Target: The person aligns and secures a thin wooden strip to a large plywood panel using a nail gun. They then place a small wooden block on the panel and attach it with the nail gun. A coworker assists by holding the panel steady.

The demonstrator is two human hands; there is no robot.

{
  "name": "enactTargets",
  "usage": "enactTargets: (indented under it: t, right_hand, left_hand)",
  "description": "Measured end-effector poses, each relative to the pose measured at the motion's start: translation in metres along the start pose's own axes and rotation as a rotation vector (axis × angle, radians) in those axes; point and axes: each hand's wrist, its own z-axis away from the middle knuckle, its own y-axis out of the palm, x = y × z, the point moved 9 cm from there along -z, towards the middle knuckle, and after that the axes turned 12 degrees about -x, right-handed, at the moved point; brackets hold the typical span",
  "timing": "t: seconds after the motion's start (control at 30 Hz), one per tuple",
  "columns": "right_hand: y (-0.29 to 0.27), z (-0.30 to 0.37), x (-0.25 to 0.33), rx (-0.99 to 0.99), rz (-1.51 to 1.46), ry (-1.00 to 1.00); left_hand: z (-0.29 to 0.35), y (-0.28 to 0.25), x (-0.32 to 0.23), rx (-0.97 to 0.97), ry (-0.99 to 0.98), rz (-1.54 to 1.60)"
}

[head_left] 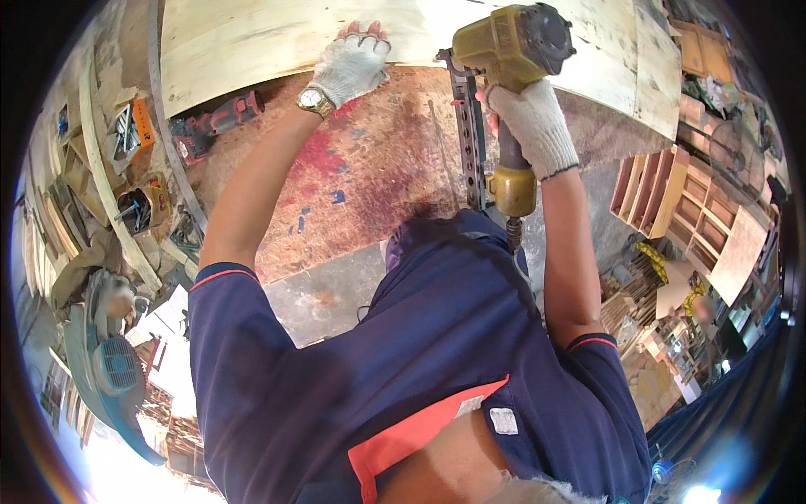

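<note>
My left hand [353,67], in a white glove with bare fingertips, rests on the near edge of a pale plywood sheet [243,50]. Its fingers are stretched out over the wood, and a gold-coloured watch circles that wrist. My right hand [535,126], gloved the same way, is wrapped around the handle of a yellow and black pneumatic nail gun [504,46]. The gun's head is over the sheet and its long magazine points back toward my body. An air hose fitting leaves the handle's lower end. The nose's contact with the wood cannot be made out.
A stained, paint-marked worktop [336,193] lies under the sheet. Left of my arm is a red and grey cordless power tool [217,126]. An orange box [134,126] sits farther left, near a green machine [105,361]. Wooden compartment frames [701,210] stand to the right among scrap wood.
</note>
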Motion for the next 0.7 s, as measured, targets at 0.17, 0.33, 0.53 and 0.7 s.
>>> enactTargets:
  t: [0.17,0.33,0.53,0.7]
  right_hand:
    - [0.012,0.008,0.015,0.055,-0.186,-0.081]
    - [0.018,0.006,0.013,0.037,-0.117,-0.081]
    - [0.024,0.003,0.014,0.038,-0.057,-0.107]
    - [0.023,0.003,0.016,0.032,-0.042,-0.099]
  left_hand:
    - [0.0,-0.005,-0.001,-0.055,0.022,0.0]
    - [0.0,-0.004,0.0,-0.024,0.01,-0.024]
    - [-0.001,-0.005,0.001,-0.043,0.017,-0.035]
    - [0.0,0.001,0.002,0.021,-0.002,-0.05]
